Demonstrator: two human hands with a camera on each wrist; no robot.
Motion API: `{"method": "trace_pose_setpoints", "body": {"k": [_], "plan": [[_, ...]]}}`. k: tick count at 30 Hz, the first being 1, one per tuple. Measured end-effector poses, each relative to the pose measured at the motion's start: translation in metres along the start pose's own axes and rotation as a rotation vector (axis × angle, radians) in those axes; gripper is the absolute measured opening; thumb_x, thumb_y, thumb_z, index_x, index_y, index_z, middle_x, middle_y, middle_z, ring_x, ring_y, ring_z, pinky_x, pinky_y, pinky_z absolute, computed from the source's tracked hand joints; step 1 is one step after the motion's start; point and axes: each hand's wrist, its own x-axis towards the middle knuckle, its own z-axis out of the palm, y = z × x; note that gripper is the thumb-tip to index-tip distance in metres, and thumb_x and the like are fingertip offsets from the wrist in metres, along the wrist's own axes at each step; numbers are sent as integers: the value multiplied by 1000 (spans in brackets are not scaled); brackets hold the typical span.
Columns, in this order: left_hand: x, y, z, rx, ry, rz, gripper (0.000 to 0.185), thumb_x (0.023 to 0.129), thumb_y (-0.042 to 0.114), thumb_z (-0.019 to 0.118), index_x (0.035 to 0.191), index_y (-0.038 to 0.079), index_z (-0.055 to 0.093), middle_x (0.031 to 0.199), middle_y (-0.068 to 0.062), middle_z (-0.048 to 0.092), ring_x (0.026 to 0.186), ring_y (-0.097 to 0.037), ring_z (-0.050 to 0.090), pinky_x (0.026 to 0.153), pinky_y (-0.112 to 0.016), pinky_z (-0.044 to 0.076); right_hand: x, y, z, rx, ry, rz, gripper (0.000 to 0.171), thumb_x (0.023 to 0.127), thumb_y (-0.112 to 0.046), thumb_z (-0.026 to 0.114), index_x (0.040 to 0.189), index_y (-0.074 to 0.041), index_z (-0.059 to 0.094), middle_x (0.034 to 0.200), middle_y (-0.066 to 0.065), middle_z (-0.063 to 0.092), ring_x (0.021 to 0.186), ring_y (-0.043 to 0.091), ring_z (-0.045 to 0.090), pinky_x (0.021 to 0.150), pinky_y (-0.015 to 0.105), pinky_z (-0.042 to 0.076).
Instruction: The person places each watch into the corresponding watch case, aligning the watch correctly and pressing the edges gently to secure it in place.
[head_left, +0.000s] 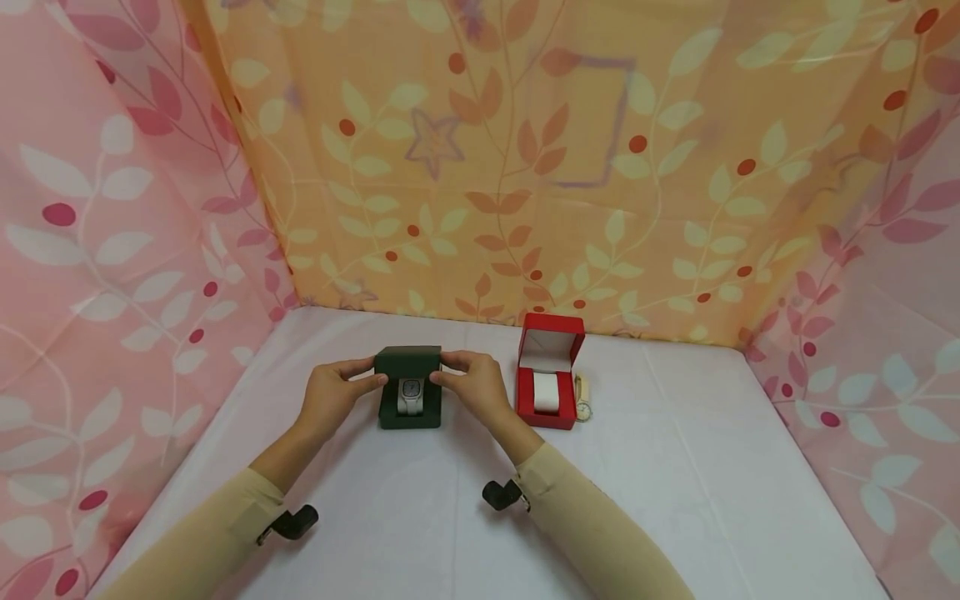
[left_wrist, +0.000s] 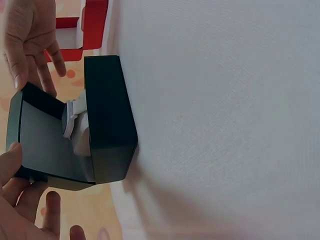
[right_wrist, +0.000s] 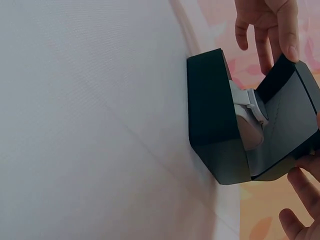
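A dark green watch box stands on the table with its lid partly raised. Inside it, a white-strapped watch sits around a pale cushion, its dial facing out. At the lid's left edge, my left hand pinches it between thumb and fingers. My right hand holds the opposite edge the same way. Both wrist views show the pale lining and the watch from the side, between the hands.
Right of the green box, a red watch box stands with its lid up and a white cushion inside. A watch with a pale yellowish strap lies against its right side. White cloth covers the table; patterned curtains enclose it.
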Motion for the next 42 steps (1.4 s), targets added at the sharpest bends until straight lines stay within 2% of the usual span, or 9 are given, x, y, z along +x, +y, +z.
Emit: {"method": "trace_pose_setpoints", "body": {"k": [6, 13, 18, 26, 32, 38, 42], "plan": [[-2, -2, 1, -26, -4, 6, 62, 85, 39, 85, 134, 6, 67, 136, -14, 66, 141, -29, 49, 112, -50, 44, -4, 2, 2, -9, 14, -11, 46, 87, -29, 84, 127, -11, 74, 123, 4, 74, 123, 23, 66, 105, 46, 51], [-2, -5, 2, -19, -1, 20, 62, 85, 38, 85, 134, 4, 67, 132, -13, 68, 137, -27, 53, 106, -43, 49, -8, 4, 4, 31, 38, -27, 46, 85, -25, 85, 126, -9, 74, 121, 6, 75, 121, 23, 67, 105, 47, 51], [-2, -5, 3, -20, -4, 19, 61, 85, 36, 85, 134, 4, 67, 131, -13, 69, 137, -28, 54, 107, -46, 48, -10, 7, 6, 57, 48, -29, 45, 85, -24, 85, 125, -8, 74, 121, 7, 75, 118, 20, 69, 103, 43, 53], [-3, -8, 5, -26, 5, 41, 60, 85, 34, 85, 134, 4, 67, 132, -15, 68, 138, -31, 53, 111, -49, 44, -11, 12, 9, 61, 62, -30, 44, 85, -22, 85, 126, -9, 74, 121, 6, 75, 120, 19, 68, 108, 43, 49], [-3, -9, 5, -21, 6, 57, 59, 85, 34, 85, 133, 4, 68, 131, -13, 69, 136, -28, 54, 108, -47, 47, -10, 14, 11, 67, 80, -38, 44, 84, -22, 86, 125, -9, 74, 122, 6, 74, 122, 18, 67, 107, 42, 50], [0, -14, 8, -11, 8, 51, 58, 85, 33, 85, 133, 6, 68, 132, -11, 69, 135, -24, 55, 104, -39, 50, -12, 17, 13, 81, 87, -41, 44, 85, -22, 86, 125, -9, 74, 122, 5, 74, 122, 18, 67, 105, 40, 51], [0, -16, 10, -22, 5, 46, 58, 85, 32, 85, 134, 6, 68, 133, -10, 68, 135, -23, 54, 105, -40, 49, -12, 19, 14, 93, 97, -40, 43, 84, -21, 86, 124, -8, 75, 122, 5, 75, 121, 18, 67, 105, 39, 51]]}}
